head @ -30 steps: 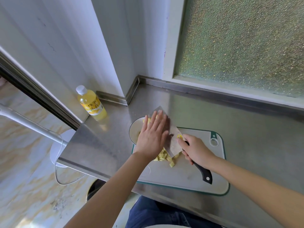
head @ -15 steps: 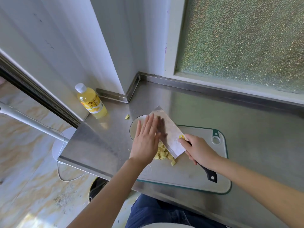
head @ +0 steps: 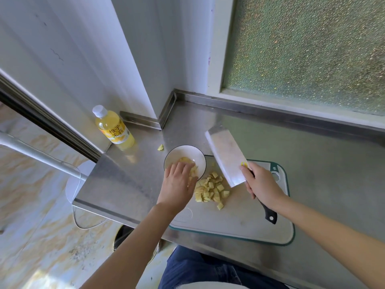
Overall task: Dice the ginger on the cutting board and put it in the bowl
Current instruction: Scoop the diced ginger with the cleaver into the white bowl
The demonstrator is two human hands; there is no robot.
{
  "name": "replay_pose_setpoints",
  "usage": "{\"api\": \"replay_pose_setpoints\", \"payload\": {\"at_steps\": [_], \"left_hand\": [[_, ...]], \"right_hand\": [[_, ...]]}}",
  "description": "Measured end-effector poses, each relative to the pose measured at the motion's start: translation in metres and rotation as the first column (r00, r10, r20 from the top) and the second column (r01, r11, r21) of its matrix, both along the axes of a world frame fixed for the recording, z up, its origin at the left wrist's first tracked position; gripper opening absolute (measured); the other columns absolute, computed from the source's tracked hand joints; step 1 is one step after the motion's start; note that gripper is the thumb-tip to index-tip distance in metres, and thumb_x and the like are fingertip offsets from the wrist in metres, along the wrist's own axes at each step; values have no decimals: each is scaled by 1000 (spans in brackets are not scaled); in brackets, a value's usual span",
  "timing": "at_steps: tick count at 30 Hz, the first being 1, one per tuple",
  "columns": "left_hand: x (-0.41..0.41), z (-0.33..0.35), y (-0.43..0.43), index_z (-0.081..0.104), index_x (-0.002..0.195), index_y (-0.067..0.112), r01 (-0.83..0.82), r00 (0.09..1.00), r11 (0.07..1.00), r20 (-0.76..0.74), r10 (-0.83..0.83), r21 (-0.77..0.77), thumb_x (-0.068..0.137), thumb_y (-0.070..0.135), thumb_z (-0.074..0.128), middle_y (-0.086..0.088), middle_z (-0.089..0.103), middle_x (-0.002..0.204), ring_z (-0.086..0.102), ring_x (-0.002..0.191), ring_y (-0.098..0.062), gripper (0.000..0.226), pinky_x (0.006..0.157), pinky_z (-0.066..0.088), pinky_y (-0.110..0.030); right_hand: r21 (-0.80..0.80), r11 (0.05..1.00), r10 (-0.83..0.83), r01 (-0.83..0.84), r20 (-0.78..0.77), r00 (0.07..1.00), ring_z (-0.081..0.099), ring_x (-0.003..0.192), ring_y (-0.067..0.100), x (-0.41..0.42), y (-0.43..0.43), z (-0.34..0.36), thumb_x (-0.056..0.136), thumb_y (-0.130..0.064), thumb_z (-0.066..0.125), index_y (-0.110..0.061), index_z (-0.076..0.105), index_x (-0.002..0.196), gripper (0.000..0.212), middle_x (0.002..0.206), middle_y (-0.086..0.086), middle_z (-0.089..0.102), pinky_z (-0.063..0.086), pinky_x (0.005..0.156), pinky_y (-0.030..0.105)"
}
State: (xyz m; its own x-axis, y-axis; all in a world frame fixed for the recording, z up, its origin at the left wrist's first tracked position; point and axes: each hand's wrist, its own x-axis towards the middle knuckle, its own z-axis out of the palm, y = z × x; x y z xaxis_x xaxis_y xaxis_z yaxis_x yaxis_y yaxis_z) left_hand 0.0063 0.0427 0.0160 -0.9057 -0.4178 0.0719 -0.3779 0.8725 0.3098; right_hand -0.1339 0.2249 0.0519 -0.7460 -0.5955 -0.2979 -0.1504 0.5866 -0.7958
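Leftward, bowl [head: 187,147] at board [head: 239,215] edge, cleaver [head: 227,157] aloft

Yellow drink btl [head: 113,128] upright on steel counter [head: 312,163] w/ frosted window [head: 302,49] behind.

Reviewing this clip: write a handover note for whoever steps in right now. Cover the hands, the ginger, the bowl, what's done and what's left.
Left hand: over the near rim of the bowl, fingers bent down among ginger pieces; unclear whether it grips any.
Right hand: grips the cleaver by its handle, blade pointing away past the cutting board.
Done: ginger diced, some already in the bowl.
Left: move the diced pile from the board into the bowl; one stray piece lies on the counter beside the bowl.
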Motion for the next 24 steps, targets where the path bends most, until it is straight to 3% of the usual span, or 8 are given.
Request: {"api": "replay_pose_setpoints", "payload": {"at_steps": [3,7,12,18,24], "left_hand": [[1,-7,3,66,87,20,41,998,995,-53,-45,-86,66,25,74,5,63,83,58,80,-23,23,80,30,-28],[1,-10,5,66,70,21,15,997,993,-74,-24,-116,54,11,82,9,64,67,60,68,-21,25,78,29,-27],[-3,-11,3,65,68,21,-39,996,990,-87,27,-136,54,10,82,9,63,66,60,63,-19,25,76,29,-28],[-5,-16,4,67,83,20,-52,993,987,-114,35,-150,64,11,80,7,66,74,63,68,-19,25,81,31,-31],[-5,-17,5,67,83,18,-58,991,981,-126,34,-187,65,10,80,5,65,74,62,67,-21,23,79,30,-31]], "right_hand": [[74,997,-15,24,-119,993,35,39,17,-13,4,-9,97,-23,42,-12,37,71,29,47,7,41,33,50,28],[302,953,113,-8,-330,937,48,63,34,-32,9,-24,96,-20,46,-10,40,83,17,66,11,53,31,58,35],[485,866,331,-122,-372,867,57,81,38,-23,15,-35,98,-21,40,-5,50,106,20,92,16,53,31,61,34],[556,806,439,-205,-329,836,49,74,30,5,34,-44,100,-23,35,-14,45,128,31,88,4,34,31,59,32],[604,765,495,-222,-331,803,41,71,26,7,54,-40,93,-4,38,-15,43,125,34,88,2,32,28,59,30]]}}
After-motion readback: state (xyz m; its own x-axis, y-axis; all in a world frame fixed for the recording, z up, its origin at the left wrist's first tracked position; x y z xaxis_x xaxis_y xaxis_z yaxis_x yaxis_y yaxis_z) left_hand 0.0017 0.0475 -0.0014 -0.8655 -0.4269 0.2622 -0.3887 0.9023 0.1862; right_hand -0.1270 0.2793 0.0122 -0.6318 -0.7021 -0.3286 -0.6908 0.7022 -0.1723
